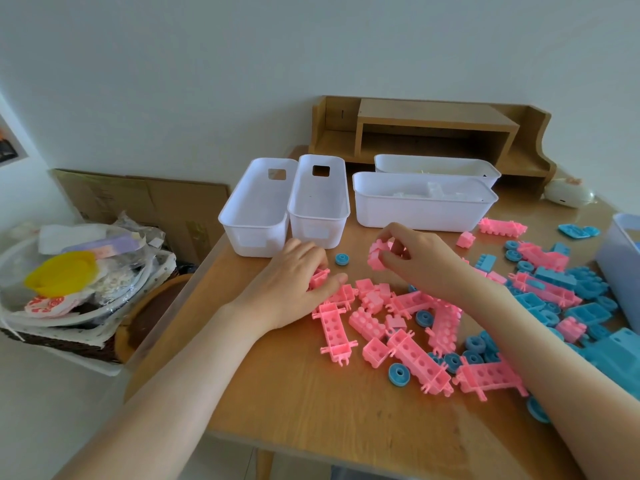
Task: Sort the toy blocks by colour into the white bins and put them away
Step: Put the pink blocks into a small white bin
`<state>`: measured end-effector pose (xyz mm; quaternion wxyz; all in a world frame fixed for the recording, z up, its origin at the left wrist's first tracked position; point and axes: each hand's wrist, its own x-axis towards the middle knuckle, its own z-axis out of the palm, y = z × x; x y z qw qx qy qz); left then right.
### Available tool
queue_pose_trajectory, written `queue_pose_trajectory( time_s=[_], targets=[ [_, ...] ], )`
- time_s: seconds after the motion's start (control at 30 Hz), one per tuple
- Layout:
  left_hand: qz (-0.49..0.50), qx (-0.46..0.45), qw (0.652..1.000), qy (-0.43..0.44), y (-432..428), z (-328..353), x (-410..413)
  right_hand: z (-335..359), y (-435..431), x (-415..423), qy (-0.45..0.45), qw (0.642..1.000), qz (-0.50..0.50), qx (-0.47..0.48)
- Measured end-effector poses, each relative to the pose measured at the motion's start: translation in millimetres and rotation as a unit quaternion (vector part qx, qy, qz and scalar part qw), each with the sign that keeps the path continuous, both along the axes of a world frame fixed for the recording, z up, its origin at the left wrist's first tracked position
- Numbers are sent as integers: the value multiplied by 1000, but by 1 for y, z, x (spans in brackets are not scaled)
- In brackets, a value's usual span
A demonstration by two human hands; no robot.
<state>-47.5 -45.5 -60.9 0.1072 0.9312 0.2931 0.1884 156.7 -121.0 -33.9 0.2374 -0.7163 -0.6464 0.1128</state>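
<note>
Wooden table (304,403) against a pale wall; head view looks down on it.

- Upper centre: two white bins stand side by side, touching, short ends towards the camera: left white bin (258,216) and middle white bin (318,206). No blocks show in either.
- Right of them: two long white bins lie crosswise, the near long bin (422,211) and the far long bin (436,164). Both hold pale contents I cannot identify.
- Behind the bins: a wooden desk shelf (433,128).
- Centre to lower right: pink blocks (401,327) lie scattered loose on the table, with blue wheels among them. Blue blocks (571,299) are piled further right, with some pink mixed in.
- One single blue wheel (341,259) lies flat between the two hands, just below the middle white bin.
- Left hand (294,285): palm down on the table in front of the left and middle white bins. Its fingers and thumb are curled round a small pink piece (319,277), which is mostly covered.
- Right hand (420,261): raised off the table, with fingertips and thumb pinching a pink block cluster (375,256). The cluster is in front of the near long bin.
- Right edge: part of a pale blue tub (620,268).
- Left of frame, off the table: a basket of clutter (69,289) with cardboard (145,199) behind it.
</note>
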Motion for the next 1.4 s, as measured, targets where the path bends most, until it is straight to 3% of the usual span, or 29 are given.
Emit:
queue_pose_trajectory(
  time_s=[0.17,0.3,0.43,0.57,0.8,0.97,1.1,1.23,1.33,1.4],
  targets=[
    [13,-31,999,-18,-3,4,1,7,3,-4,6,1000,11,22],
    [22,14,1000,-12,-3,3,0,23,16,-16,7,997,26,66],
    [33,51,993,-102,-3,2,-1,34,37,-34,28,994,31,98],
    [40,91,973,-207,-2,2,-3,29,50,-42,45,997,40,55],
    [71,21,940,-334,-1,16,3,33,43,-42,50,998,38,28],
    [76,42,963,-254,7,43,28,44,39,-36,71,997,13,5],
    [155,147,967,-138,22,45,41,51,44,-32,150,988,-31,32],
    [193,112,975,-9,22,45,41,50,51,-26,144,987,-57,35],
    [206,91,974,7,22,46,34,51,53,-27,129,990,-41,34],
    [230,136,963,-38,22,41,28,52,54,-30,119,992,-27,36]
  ],
)
